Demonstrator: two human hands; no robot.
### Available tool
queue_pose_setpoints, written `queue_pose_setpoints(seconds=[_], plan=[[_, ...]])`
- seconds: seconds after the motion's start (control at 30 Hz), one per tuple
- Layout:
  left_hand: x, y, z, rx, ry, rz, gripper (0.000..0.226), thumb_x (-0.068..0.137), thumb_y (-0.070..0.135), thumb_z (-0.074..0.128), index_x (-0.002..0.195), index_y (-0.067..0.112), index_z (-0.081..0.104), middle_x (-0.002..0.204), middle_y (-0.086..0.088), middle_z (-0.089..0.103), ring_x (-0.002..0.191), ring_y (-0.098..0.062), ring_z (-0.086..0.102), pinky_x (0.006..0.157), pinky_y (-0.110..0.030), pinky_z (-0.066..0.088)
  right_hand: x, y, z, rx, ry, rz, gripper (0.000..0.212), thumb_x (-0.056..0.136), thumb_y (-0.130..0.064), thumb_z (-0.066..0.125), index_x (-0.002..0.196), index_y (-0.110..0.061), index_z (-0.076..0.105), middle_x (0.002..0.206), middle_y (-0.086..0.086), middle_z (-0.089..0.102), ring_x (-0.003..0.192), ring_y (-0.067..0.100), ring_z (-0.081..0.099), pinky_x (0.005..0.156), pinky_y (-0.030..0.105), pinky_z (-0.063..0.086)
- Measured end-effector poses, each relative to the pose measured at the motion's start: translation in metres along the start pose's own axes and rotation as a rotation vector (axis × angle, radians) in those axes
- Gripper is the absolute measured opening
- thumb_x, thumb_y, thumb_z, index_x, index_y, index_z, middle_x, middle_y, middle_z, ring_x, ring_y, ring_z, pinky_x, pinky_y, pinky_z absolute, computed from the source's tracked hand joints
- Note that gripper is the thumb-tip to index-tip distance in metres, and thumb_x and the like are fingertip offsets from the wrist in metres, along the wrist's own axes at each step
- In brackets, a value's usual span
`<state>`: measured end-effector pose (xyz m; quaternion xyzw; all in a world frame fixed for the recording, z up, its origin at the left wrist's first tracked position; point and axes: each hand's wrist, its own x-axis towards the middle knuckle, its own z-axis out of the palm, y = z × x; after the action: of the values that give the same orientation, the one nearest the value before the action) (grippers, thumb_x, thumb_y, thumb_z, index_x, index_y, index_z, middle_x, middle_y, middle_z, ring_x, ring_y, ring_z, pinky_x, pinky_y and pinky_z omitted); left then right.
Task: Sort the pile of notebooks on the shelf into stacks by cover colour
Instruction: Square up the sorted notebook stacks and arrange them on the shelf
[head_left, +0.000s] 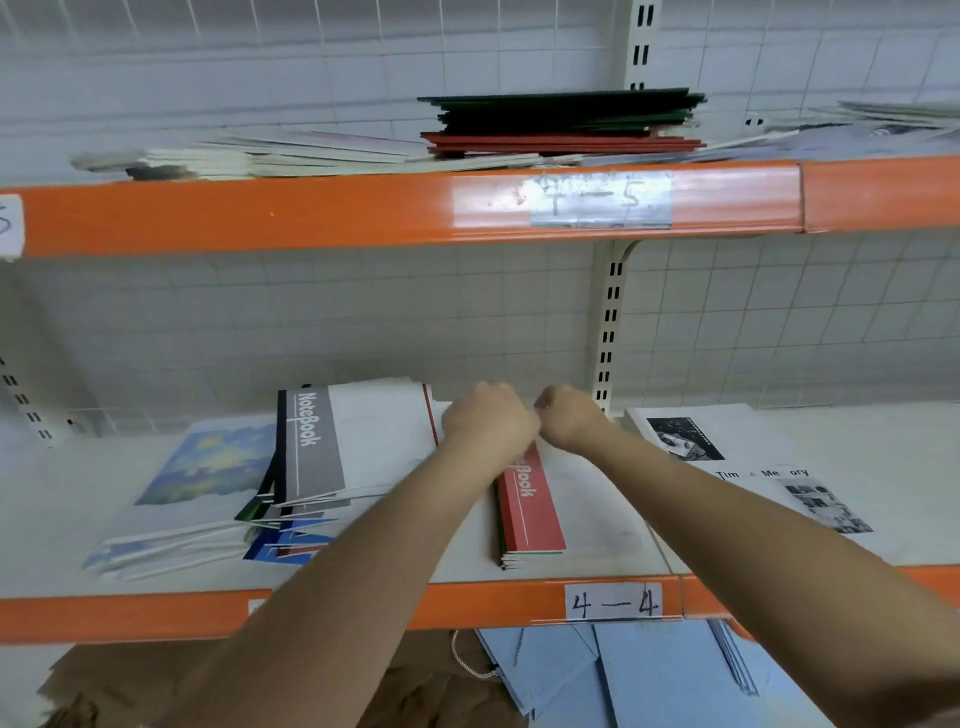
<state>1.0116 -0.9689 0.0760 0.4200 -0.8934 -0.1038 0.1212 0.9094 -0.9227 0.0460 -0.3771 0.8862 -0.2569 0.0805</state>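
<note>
A notebook with a red spine band (530, 512) tops a small stack at the middle of the lower shelf (363, 610). My left hand (488, 423) and my right hand (571, 415) sit side by side at the far end of this stack. Both have their fingers curled over its back edge, and the fingertips are hidden. To the left lies a mixed pile topped by a grey-banded notebook (317, 447), with green, black and blue covers (283, 545) poking out beneath it.
Sky-painted notebooks (208, 462) lie fanned at the left of the shelf. White notebooks with black-and-white photos (810, 499) lie at the right. The upper shelf holds dark green (566, 111) and red (561, 143) stacks. Blue paper bags (649, 675) lie below.
</note>
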Motion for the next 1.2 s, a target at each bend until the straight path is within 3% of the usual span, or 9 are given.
queue_pose_setpoints(seconds=[0.07, 0.23, 0.4, 0.57, 0.7, 0.83, 0.93, 1.07, 1.2], plan=[[0.009, -0.023, -0.032, -0.005, 0.084, 0.005, 0.035, 0.092, 0.031, 0.044, 0.110, 0.006, 0.061, 0.117, -0.015, 0.061, 0.107, -0.034, 0.058, 0.074, -0.031, 0.039, 0.000, -0.025, -0.001, 0.157, -0.108, -0.013, 0.028, 0.092, -0.032, 0.051, 0.095, -0.006, 0.063, 0.100, 0.015, 0.066, 0.082, 0.028, 0.063, 0.077, 0.034, 0.051], [0.028, -0.116, -0.079, 0.058, 0.207, -0.119, 0.040, 0.093, 0.034, 0.044, 0.109, 0.002, 0.060, 0.118, -0.021, 0.061, 0.107, -0.036, 0.059, 0.081, -0.033, 0.045, -0.008, -0.066, 0.018, 0.375, -0.307, -0.037, 0.039, 0.095, -0.033, 0.051, 0.118, -0.001, 0.057, 0.108, 0.015, 0.062, 0.067, 0.014, 0.057, 0.065, 0.027, 0.049], [0.023, -0.189, -0.073, -0.029, -0.088, -0.302, 0.053, 0.098, 0.042, 0.036, 0.132, 0.005, 0.053, 0.143, -0.018, 0.045, 0.128, -0.033, 0.046, 0.099, -0.033, 0.038, -0.010, -0.084, 0.042, 0.397, -0.294, 0.007, 0.026, 0.090, -0.035, 0.052, 0.083, -0.010, 0.056, 0.078, 0.001, 0.053, 0.076, 0.017, 0.055, 0.065, 0.026, 0.049], [0.015, -0.192, -0.052, -0.515, -0.215, -0.392, 0.063, 0.095, 0.044, 0.050, 0.145, 0.007, 0.036, 0.153, -0.012, 0.033, 0.136, -0.029, 0.035, 0.103, -0.035, 0.033, -0.013, -0.092, 0.055, 0.450, -0.343, 0.137, 0.034, 0.090, -0.047, 0.049, 0.078, -0.016, 0.054, 0.069, 0.000, 0.055, 0.062, 0.017, 0.053, 0.059, 0.023, 0.042], [0.018, -0.196, -0.043, -0.662, -0.136, -0.429, 0.066, 0.090, 0.039, 0.060, 0.143, 0.005, 0.038, 0.147, -0.012, 0.040, 0.131, -0.029, 0.042, 0.088, -0.030, 0.034, -0.015, -0.093, 0.064, 0.507, -0.223, 0.046, 0.033, 0.090, -0.052, 0.051, 0.098, -0.020, 0.049, 0.089, -0.004, 0.056, 0.085, 0.018, 0.054, 0.066, 0.025, 0.037], [0.019, -0.201, -0.036, -0.779, -0.032, -0.437, 0.064, 0.088, 0.034, 0.063, 0.140, 0.004, 0.040, 0.143, -0.015, 0.045, 0.120, -0.031, 0.049, 0.089, -0.033, 0.040, -0.019, -0.094, 0.072, 0.690, -0.181, 0.036, 0.041, 0.084, -0.046, 0.062, 0.110, -0.017, 0.052, 0.100, 0.000, 0.063, 0.084, 0.019, 0.063, 0.061, 0.025, 0.047], [0.019, -0.206, -0.033, -0.876, 0.037, -0.455, 0.065, 0.085, 0.032, 0.067, 0.138, 0.002, 0.042, 0.137, -0.015, 0.050, 0.117, -0.032, 0.051, 0.083, -0.031, 0.040, -0.018, -0.096, 0.076, 0.800, -0.173, 0.021, 0.043, 0.081, -0.035, 0.070, 0.111, -0.016, 0.047, 0.101, 0.004, 0.064, 0.087, 0.022, 0.066, 0.069, 0.030, 0.054], [0.021, -0.209, -0.035, -1.024, 0.113, -0.456, 0.059, 0.080, 0.028, 0.073, 0.125, -0.002, 0.050, 0.120, -0.013, 0.059, 0.105, -0.030, 0.056, 0.084, -0.033, 0.043, -0.014, -0.095, 0.070, 1.040, -0.254, 0.005, 0.026, 0.080, -0.017, 0.072, 0.102, -0.010, 0.059, 0.093, 0.005, 0.072, 0.074, 0.017, 0.072, 0.061, 0.027, 0.057], [0.026, -0.205, -0.044, -1.143, 0.082, -0.396, 0.069, 0.076, 0.032, 0.077, 0.128, 0.002, 0.045, 0.120, -0.009, 0.056, 0.109, -0.028, 0.054, 0.095, -0.038, 0.043, -0.014, -0.094, 0.056, 1.099, -0.378, -0.002, 0.031, 0.084, -0.019, 0.068, 0.110, -0.002, 0.063, 0.094, 0.009, 0.074, 0.078, 0.022, 0.073, 0.058, 0.026, 0.055]])
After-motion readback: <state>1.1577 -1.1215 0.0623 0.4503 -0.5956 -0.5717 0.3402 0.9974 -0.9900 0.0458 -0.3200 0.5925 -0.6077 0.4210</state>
